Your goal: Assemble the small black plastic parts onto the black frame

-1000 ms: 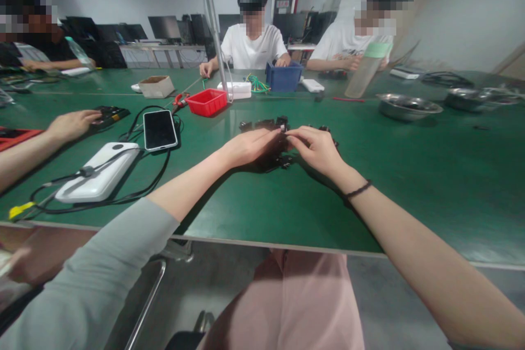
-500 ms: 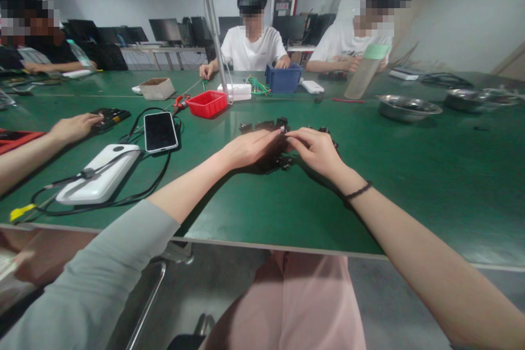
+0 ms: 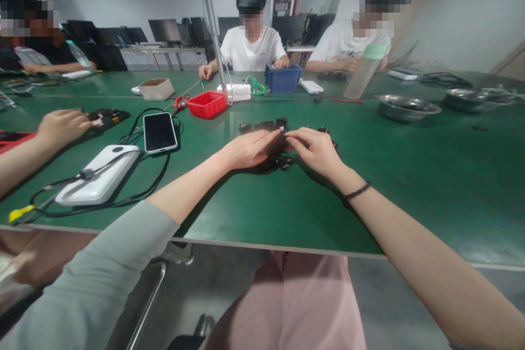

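My left hand (image 3: pixel 248 149) reaches over a cluster of small black parts (image 3: pixel 281 163) on the green table. Its fingers are straight and close together around a dark part (image 3: pixel 275 147), and the thumb is hidden. Facing it, my right hand (image 3: pixel 319 149) has thumb and forefinger pinched at the left fingertips. What lies in that pinch is too small to make out. More black pieces (image 3: pixel 281 122) show just beyond my left fingers, and others are partly covered behind my right hand.
To the left lie a phone (image 3: pixel 159 132), a white power bank (image 3: pixel 98 174) with black cables, and a neighbour's hand (image 3: pixel 63 127) by a black device. Ahead stand a red bin (image 3: pixel 207 104), a blue bin (image 3: pixel 283 77) and a metal pole (image 3: pixel 215 33). Steel bowls (image 3: pixel 408 108) are at right.
My two hands keep nearly the same place and pose. The neighbour's hand at left has drawn back a little from the black device.
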The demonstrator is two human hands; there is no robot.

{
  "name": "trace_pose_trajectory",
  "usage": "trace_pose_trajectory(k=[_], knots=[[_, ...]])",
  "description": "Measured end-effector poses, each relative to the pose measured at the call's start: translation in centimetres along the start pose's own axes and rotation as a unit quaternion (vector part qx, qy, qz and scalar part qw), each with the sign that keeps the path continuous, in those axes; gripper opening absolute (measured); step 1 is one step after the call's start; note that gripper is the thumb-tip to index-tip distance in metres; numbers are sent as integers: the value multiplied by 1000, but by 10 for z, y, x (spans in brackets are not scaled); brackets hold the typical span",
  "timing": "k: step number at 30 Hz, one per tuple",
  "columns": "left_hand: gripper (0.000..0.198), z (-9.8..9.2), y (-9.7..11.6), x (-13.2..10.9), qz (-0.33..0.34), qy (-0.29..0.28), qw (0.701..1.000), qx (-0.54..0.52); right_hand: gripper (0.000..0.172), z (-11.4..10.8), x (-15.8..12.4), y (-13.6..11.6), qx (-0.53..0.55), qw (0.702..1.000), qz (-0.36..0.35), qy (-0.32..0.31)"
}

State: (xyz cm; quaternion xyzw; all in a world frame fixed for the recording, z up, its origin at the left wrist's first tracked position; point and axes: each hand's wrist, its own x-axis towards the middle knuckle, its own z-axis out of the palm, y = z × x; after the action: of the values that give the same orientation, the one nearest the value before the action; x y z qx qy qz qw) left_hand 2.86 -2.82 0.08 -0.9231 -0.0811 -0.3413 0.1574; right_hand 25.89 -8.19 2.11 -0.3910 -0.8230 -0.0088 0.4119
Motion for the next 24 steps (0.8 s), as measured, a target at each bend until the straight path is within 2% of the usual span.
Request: trace_pose_trajectory(k=[9,19,24], knots=[[63,-1,3,2,14,30,999,11,21,0,0,-1,-5,1000,1,7],[73,0,1,0,8,24,1000,6,22,-1,1,-3,-2,1000,8,3],[71,1,1,0,5,24,1000,5,21,0,0,-2,0,1000,5,3]])
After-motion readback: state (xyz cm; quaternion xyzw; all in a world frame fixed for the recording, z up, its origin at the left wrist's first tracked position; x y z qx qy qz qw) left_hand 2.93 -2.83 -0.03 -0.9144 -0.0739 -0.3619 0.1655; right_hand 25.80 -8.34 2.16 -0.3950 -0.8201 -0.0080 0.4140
